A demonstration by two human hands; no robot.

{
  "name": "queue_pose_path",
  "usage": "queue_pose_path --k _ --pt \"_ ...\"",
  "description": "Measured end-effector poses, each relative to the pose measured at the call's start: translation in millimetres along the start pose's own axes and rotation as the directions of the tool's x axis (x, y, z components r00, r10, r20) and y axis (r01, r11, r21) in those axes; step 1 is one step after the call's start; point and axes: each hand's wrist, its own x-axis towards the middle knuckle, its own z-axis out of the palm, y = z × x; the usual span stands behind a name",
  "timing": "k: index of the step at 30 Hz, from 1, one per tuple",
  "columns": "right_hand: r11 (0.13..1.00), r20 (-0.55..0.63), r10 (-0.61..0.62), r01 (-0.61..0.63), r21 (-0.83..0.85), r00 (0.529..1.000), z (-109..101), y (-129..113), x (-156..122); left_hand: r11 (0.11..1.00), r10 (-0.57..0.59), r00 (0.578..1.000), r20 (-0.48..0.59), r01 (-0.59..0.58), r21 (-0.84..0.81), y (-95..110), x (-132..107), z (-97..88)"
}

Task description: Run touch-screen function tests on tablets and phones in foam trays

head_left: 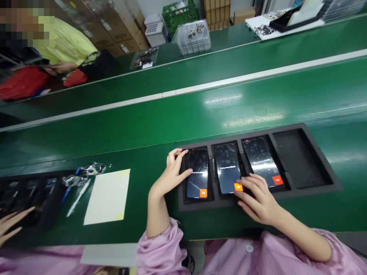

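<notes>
A black foam tray (pixel 311 187) lies on the green bench with three lit smartphones in its compartments. My left hand (pixel 172 172) reaches over the tray's left end, thumb and fingers spread, its tips at the left edge of the left smartphone (pixel 197 172). Fingers of my right hand (pixel 259 200) are stretched out over the lower right corner of the middle smartphone (pixel 226 160), by its orange button. Neither hand grips anything. The right smartphone (pixel 259 156) shows a red button. Dark foam shows inside the tray's rightmost compartment (pixel 301 158).
Left of me lie a white paper sheet (pixel 107 196), a white pen (pixel 78 198) and another dark tray (pixel 48 202), with a co-worker's hand (pixel 14 223) over it. Across the bench are clear plastic trays (pixel 195 40) and a person in a yellow top (pixel 65 40).
</notes>
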Motion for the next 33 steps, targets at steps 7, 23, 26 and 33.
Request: queue_pose_path --k 7,23,26,33 --pt "0.998 0.013 0.012 -0.011 -0.057 1.0 -7.1 -1.5 -19.1 0.989 0.137 0.938 0.319 -0.114 -0.089 -0.6 -16.1 -22.1" --pt "0.938 -0.109 0.165 -0.19 -0.289 0.98 -39.4 36.7 -51.9 0.993 0.121 0.925 0.36 -0.111 -0.047 1.3 -17.5 -17.4" --pt "0.925 -0.113 0.182 -0.209 -0.317 0.977 -40.6 37.6 -52.4 0.993 0.119 0.926 0.358 -0.112 -0.039 2.5 -16.8 -14.6" --pt "0.93 -0.155 0.214 -0.25 -0.27 0.964 -40.5 25.4 -22.6 0.995 0.097 0.961 0.26 -0.09 -0.041 -5.8 -19.7 -11.8"
